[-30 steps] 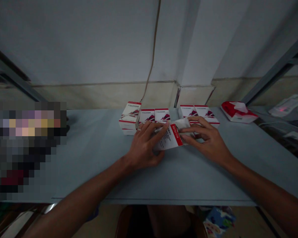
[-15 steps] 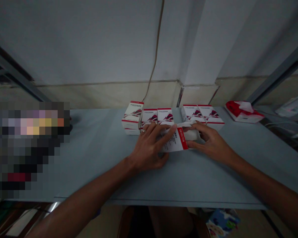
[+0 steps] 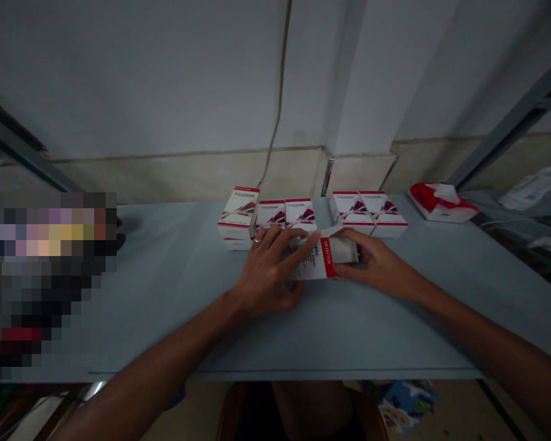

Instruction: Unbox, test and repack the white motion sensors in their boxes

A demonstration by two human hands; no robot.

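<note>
A white cardboard box (image 3: 313, 264) with a red band reading "DETECTOR" lies on its side between my hands, its right end open. My left hand (image 3: 272, 266) grips the box from the left, fingers over its top and thumb low at the near side. At the open end, my right hand (image 3: 371, 257) holds the flap edge and a pale inner piece (image 3: 346, 250) that shows in the opening; how far in it sits is hidden. Just behind stand a stacked pair of boxes (image 3: 239, 208), two boxes (image 3: 299, 211) side by side, and another pair (image 3: 370, 211) to the right.
A red and white tissue pack (image 3: 443, 201) rests at the back right of the grey table (image 3: 165, 331). Cables and clear plastic lie beyond it. A metal post (image 3: 509, 104) rises at right. A cord (image 3: 282, 79) hangs down the wall. The left side is blurred out.
The whole view has shifted slightly, so everything sits a little further left. Both hands keep their hold on the box, and the open end looks much the same.
</note>
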